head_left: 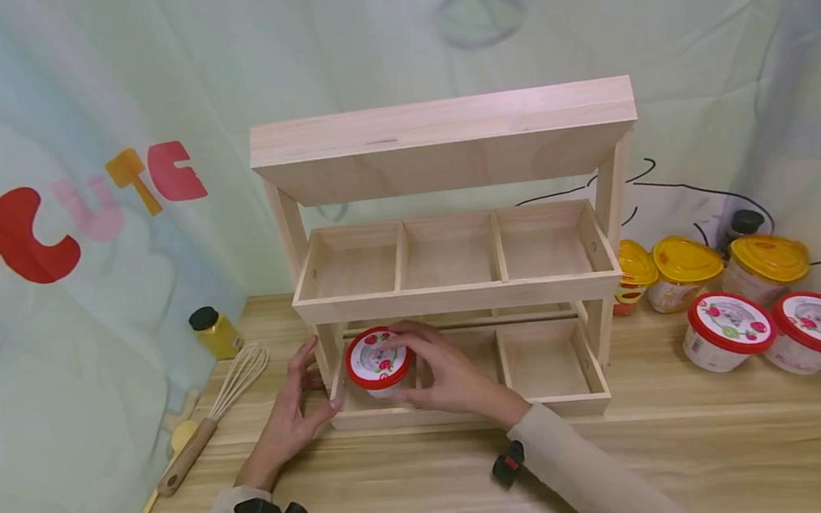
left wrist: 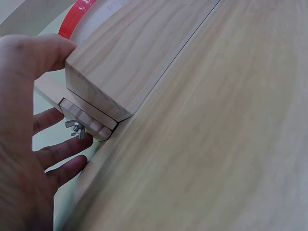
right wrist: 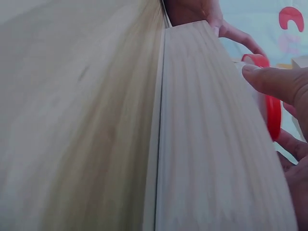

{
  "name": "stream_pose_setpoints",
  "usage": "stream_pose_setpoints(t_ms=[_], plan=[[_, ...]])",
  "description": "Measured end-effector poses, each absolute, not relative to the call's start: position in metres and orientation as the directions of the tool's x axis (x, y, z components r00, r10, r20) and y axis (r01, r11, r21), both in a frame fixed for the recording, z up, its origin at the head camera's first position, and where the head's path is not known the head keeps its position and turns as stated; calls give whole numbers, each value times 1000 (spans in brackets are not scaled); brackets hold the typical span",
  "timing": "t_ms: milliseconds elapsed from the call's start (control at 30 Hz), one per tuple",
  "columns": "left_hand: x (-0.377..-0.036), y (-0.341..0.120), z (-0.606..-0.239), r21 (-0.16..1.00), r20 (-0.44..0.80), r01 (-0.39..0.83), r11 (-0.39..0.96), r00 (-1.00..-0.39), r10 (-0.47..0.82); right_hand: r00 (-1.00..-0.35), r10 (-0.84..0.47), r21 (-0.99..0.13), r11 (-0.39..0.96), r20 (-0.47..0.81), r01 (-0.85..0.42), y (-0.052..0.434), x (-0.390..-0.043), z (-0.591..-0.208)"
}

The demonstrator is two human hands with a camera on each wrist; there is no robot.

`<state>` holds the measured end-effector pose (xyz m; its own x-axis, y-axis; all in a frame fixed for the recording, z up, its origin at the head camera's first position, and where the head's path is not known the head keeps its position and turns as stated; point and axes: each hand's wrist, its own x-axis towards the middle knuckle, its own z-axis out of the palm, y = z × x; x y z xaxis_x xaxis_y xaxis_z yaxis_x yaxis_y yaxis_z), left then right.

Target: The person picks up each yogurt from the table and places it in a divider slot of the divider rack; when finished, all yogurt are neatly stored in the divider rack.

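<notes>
A small white tub point(head_left: 379, 365) with a red-rimmed, fruit-printed lid sits in the left compartment of the lower tray of a two-tier wooden rack point(head_left: 458, 297). My right hand point(head_left: 450, 371) grips the tub from the right, fingers over the lid's far side and thumb low at the front. In the right wrist view, the thumb lies against the tub's white wall point(right wrist: 257, 94). At the rack's left end, my left hand point(head_left: 289, 418) touches the tray's front corner with its thumb. Its other fingers lie loosely along the side, near a wing nut point(left wrist: 76, 127).
Two more red-lidded tubs, one nearer point(head_left: 728, 332) and one farther right point(head_left: 820, 331), stand right of the rack. Behind them are several yellow-lidded tubs point(head_left: 686, 273) and a black-capped container point(head_left: 745, 223). Left lie a whisk point(head_left: 209, 425) and a yellow jar point(head_left: 216, 332).
</notes>
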<state>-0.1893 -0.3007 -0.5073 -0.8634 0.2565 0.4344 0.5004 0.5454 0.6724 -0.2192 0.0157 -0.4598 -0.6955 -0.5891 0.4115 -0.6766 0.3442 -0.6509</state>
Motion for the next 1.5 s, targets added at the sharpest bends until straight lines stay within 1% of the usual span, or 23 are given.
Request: stream_pose_setpoints(t_ms=[133,367,567,733,967,1167,1367,1500], plan=[[-190,-301,-507,673,429,496,548,-866,257,-707,-561,-639,363,431,-678,32,-214,-458],[-189,-301,-506,666,432,496,557,-865,253,-695,-531,-585,395,484,-709,64,-203,-455],[-190,-301,-507,656,445,510,557,-857,261,-707,-515,-579,417,485,-701,90,-192,-454],[-189,-301,-506,662,435,499,559,-863,256,-702,-503,-565,423,504,-708,109,-182,-451],[-188,-299,-506,668,431,496,554,-865,256,-712,-477,-563,438,514,-700,133,-170,-448],[-189,-301,-508,662,445,507,553,-859,254,-729,-456,-554,474,511,-685,152,-160,-448],[-191,-301,-509,663,454,519,540,-852,261,-729,-445,-521,511,520,-684,176,-155,-451],[-191,-301,-509,664,454,520,538,-852,262,-747,-430,-521,538,507,-663,190,-151,-449]])
